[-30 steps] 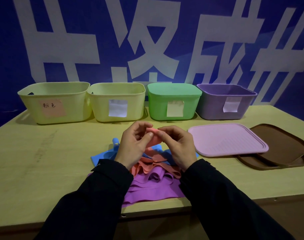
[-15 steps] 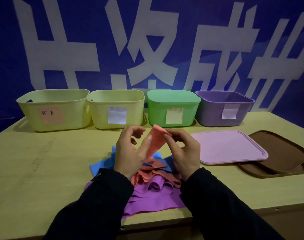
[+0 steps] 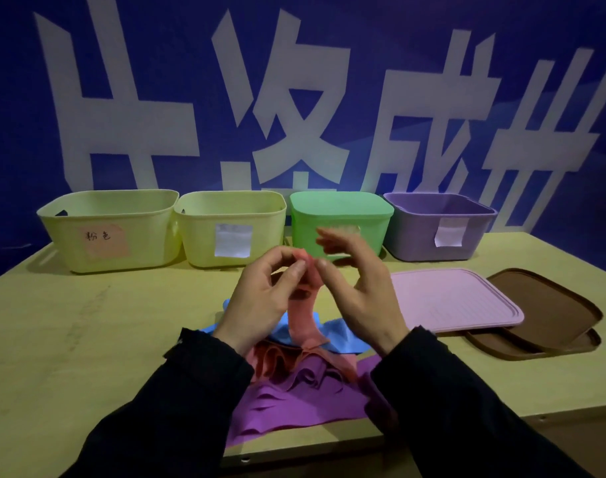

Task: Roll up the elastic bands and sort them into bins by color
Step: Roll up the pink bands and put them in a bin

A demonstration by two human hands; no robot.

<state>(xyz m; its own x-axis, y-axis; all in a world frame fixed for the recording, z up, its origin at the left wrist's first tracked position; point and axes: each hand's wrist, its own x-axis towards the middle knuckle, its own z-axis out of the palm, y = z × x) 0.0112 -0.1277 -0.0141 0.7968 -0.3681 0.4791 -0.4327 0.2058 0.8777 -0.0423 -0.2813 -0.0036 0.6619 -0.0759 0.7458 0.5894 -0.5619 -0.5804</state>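
Observation:
My left hand (image 3: 260,298) pinches the top end of a pink elastic band (image 3: 303,319) held up above the table. The band hangs down to a pile of bands near the front edge. My right hand (image 3: 360,298) is beside the band's top; its thumb touches the band while its blurred fingers are spread and lifted off it. The pile holds a purple band (image 3: 294,401), a blue band (image 3: 339,336) and more pink band folds (image 3: 270,360). Four bins stand in a row behind: a yellow bin with a pink label (image 3: 108,208), a second yellow bin (image 3: 198,229), a lidded green bin (image 3: 342,208) and a purple bin (image 3: 415,236).
A pink lid (image 3: 449,298) lies flat to the right of my hands, overlapping two stacked brown lids (image 3: 542,305) near the table's right edge. A blue wall with large white characters rises behind the bins. Bare tabletop (image 3: 87,322) stretches to the left.
Both hands have risen with the pink band, which now hangs longer below them. The right hand's fingers have come off the band and spread; the left hand keeps its pinch.

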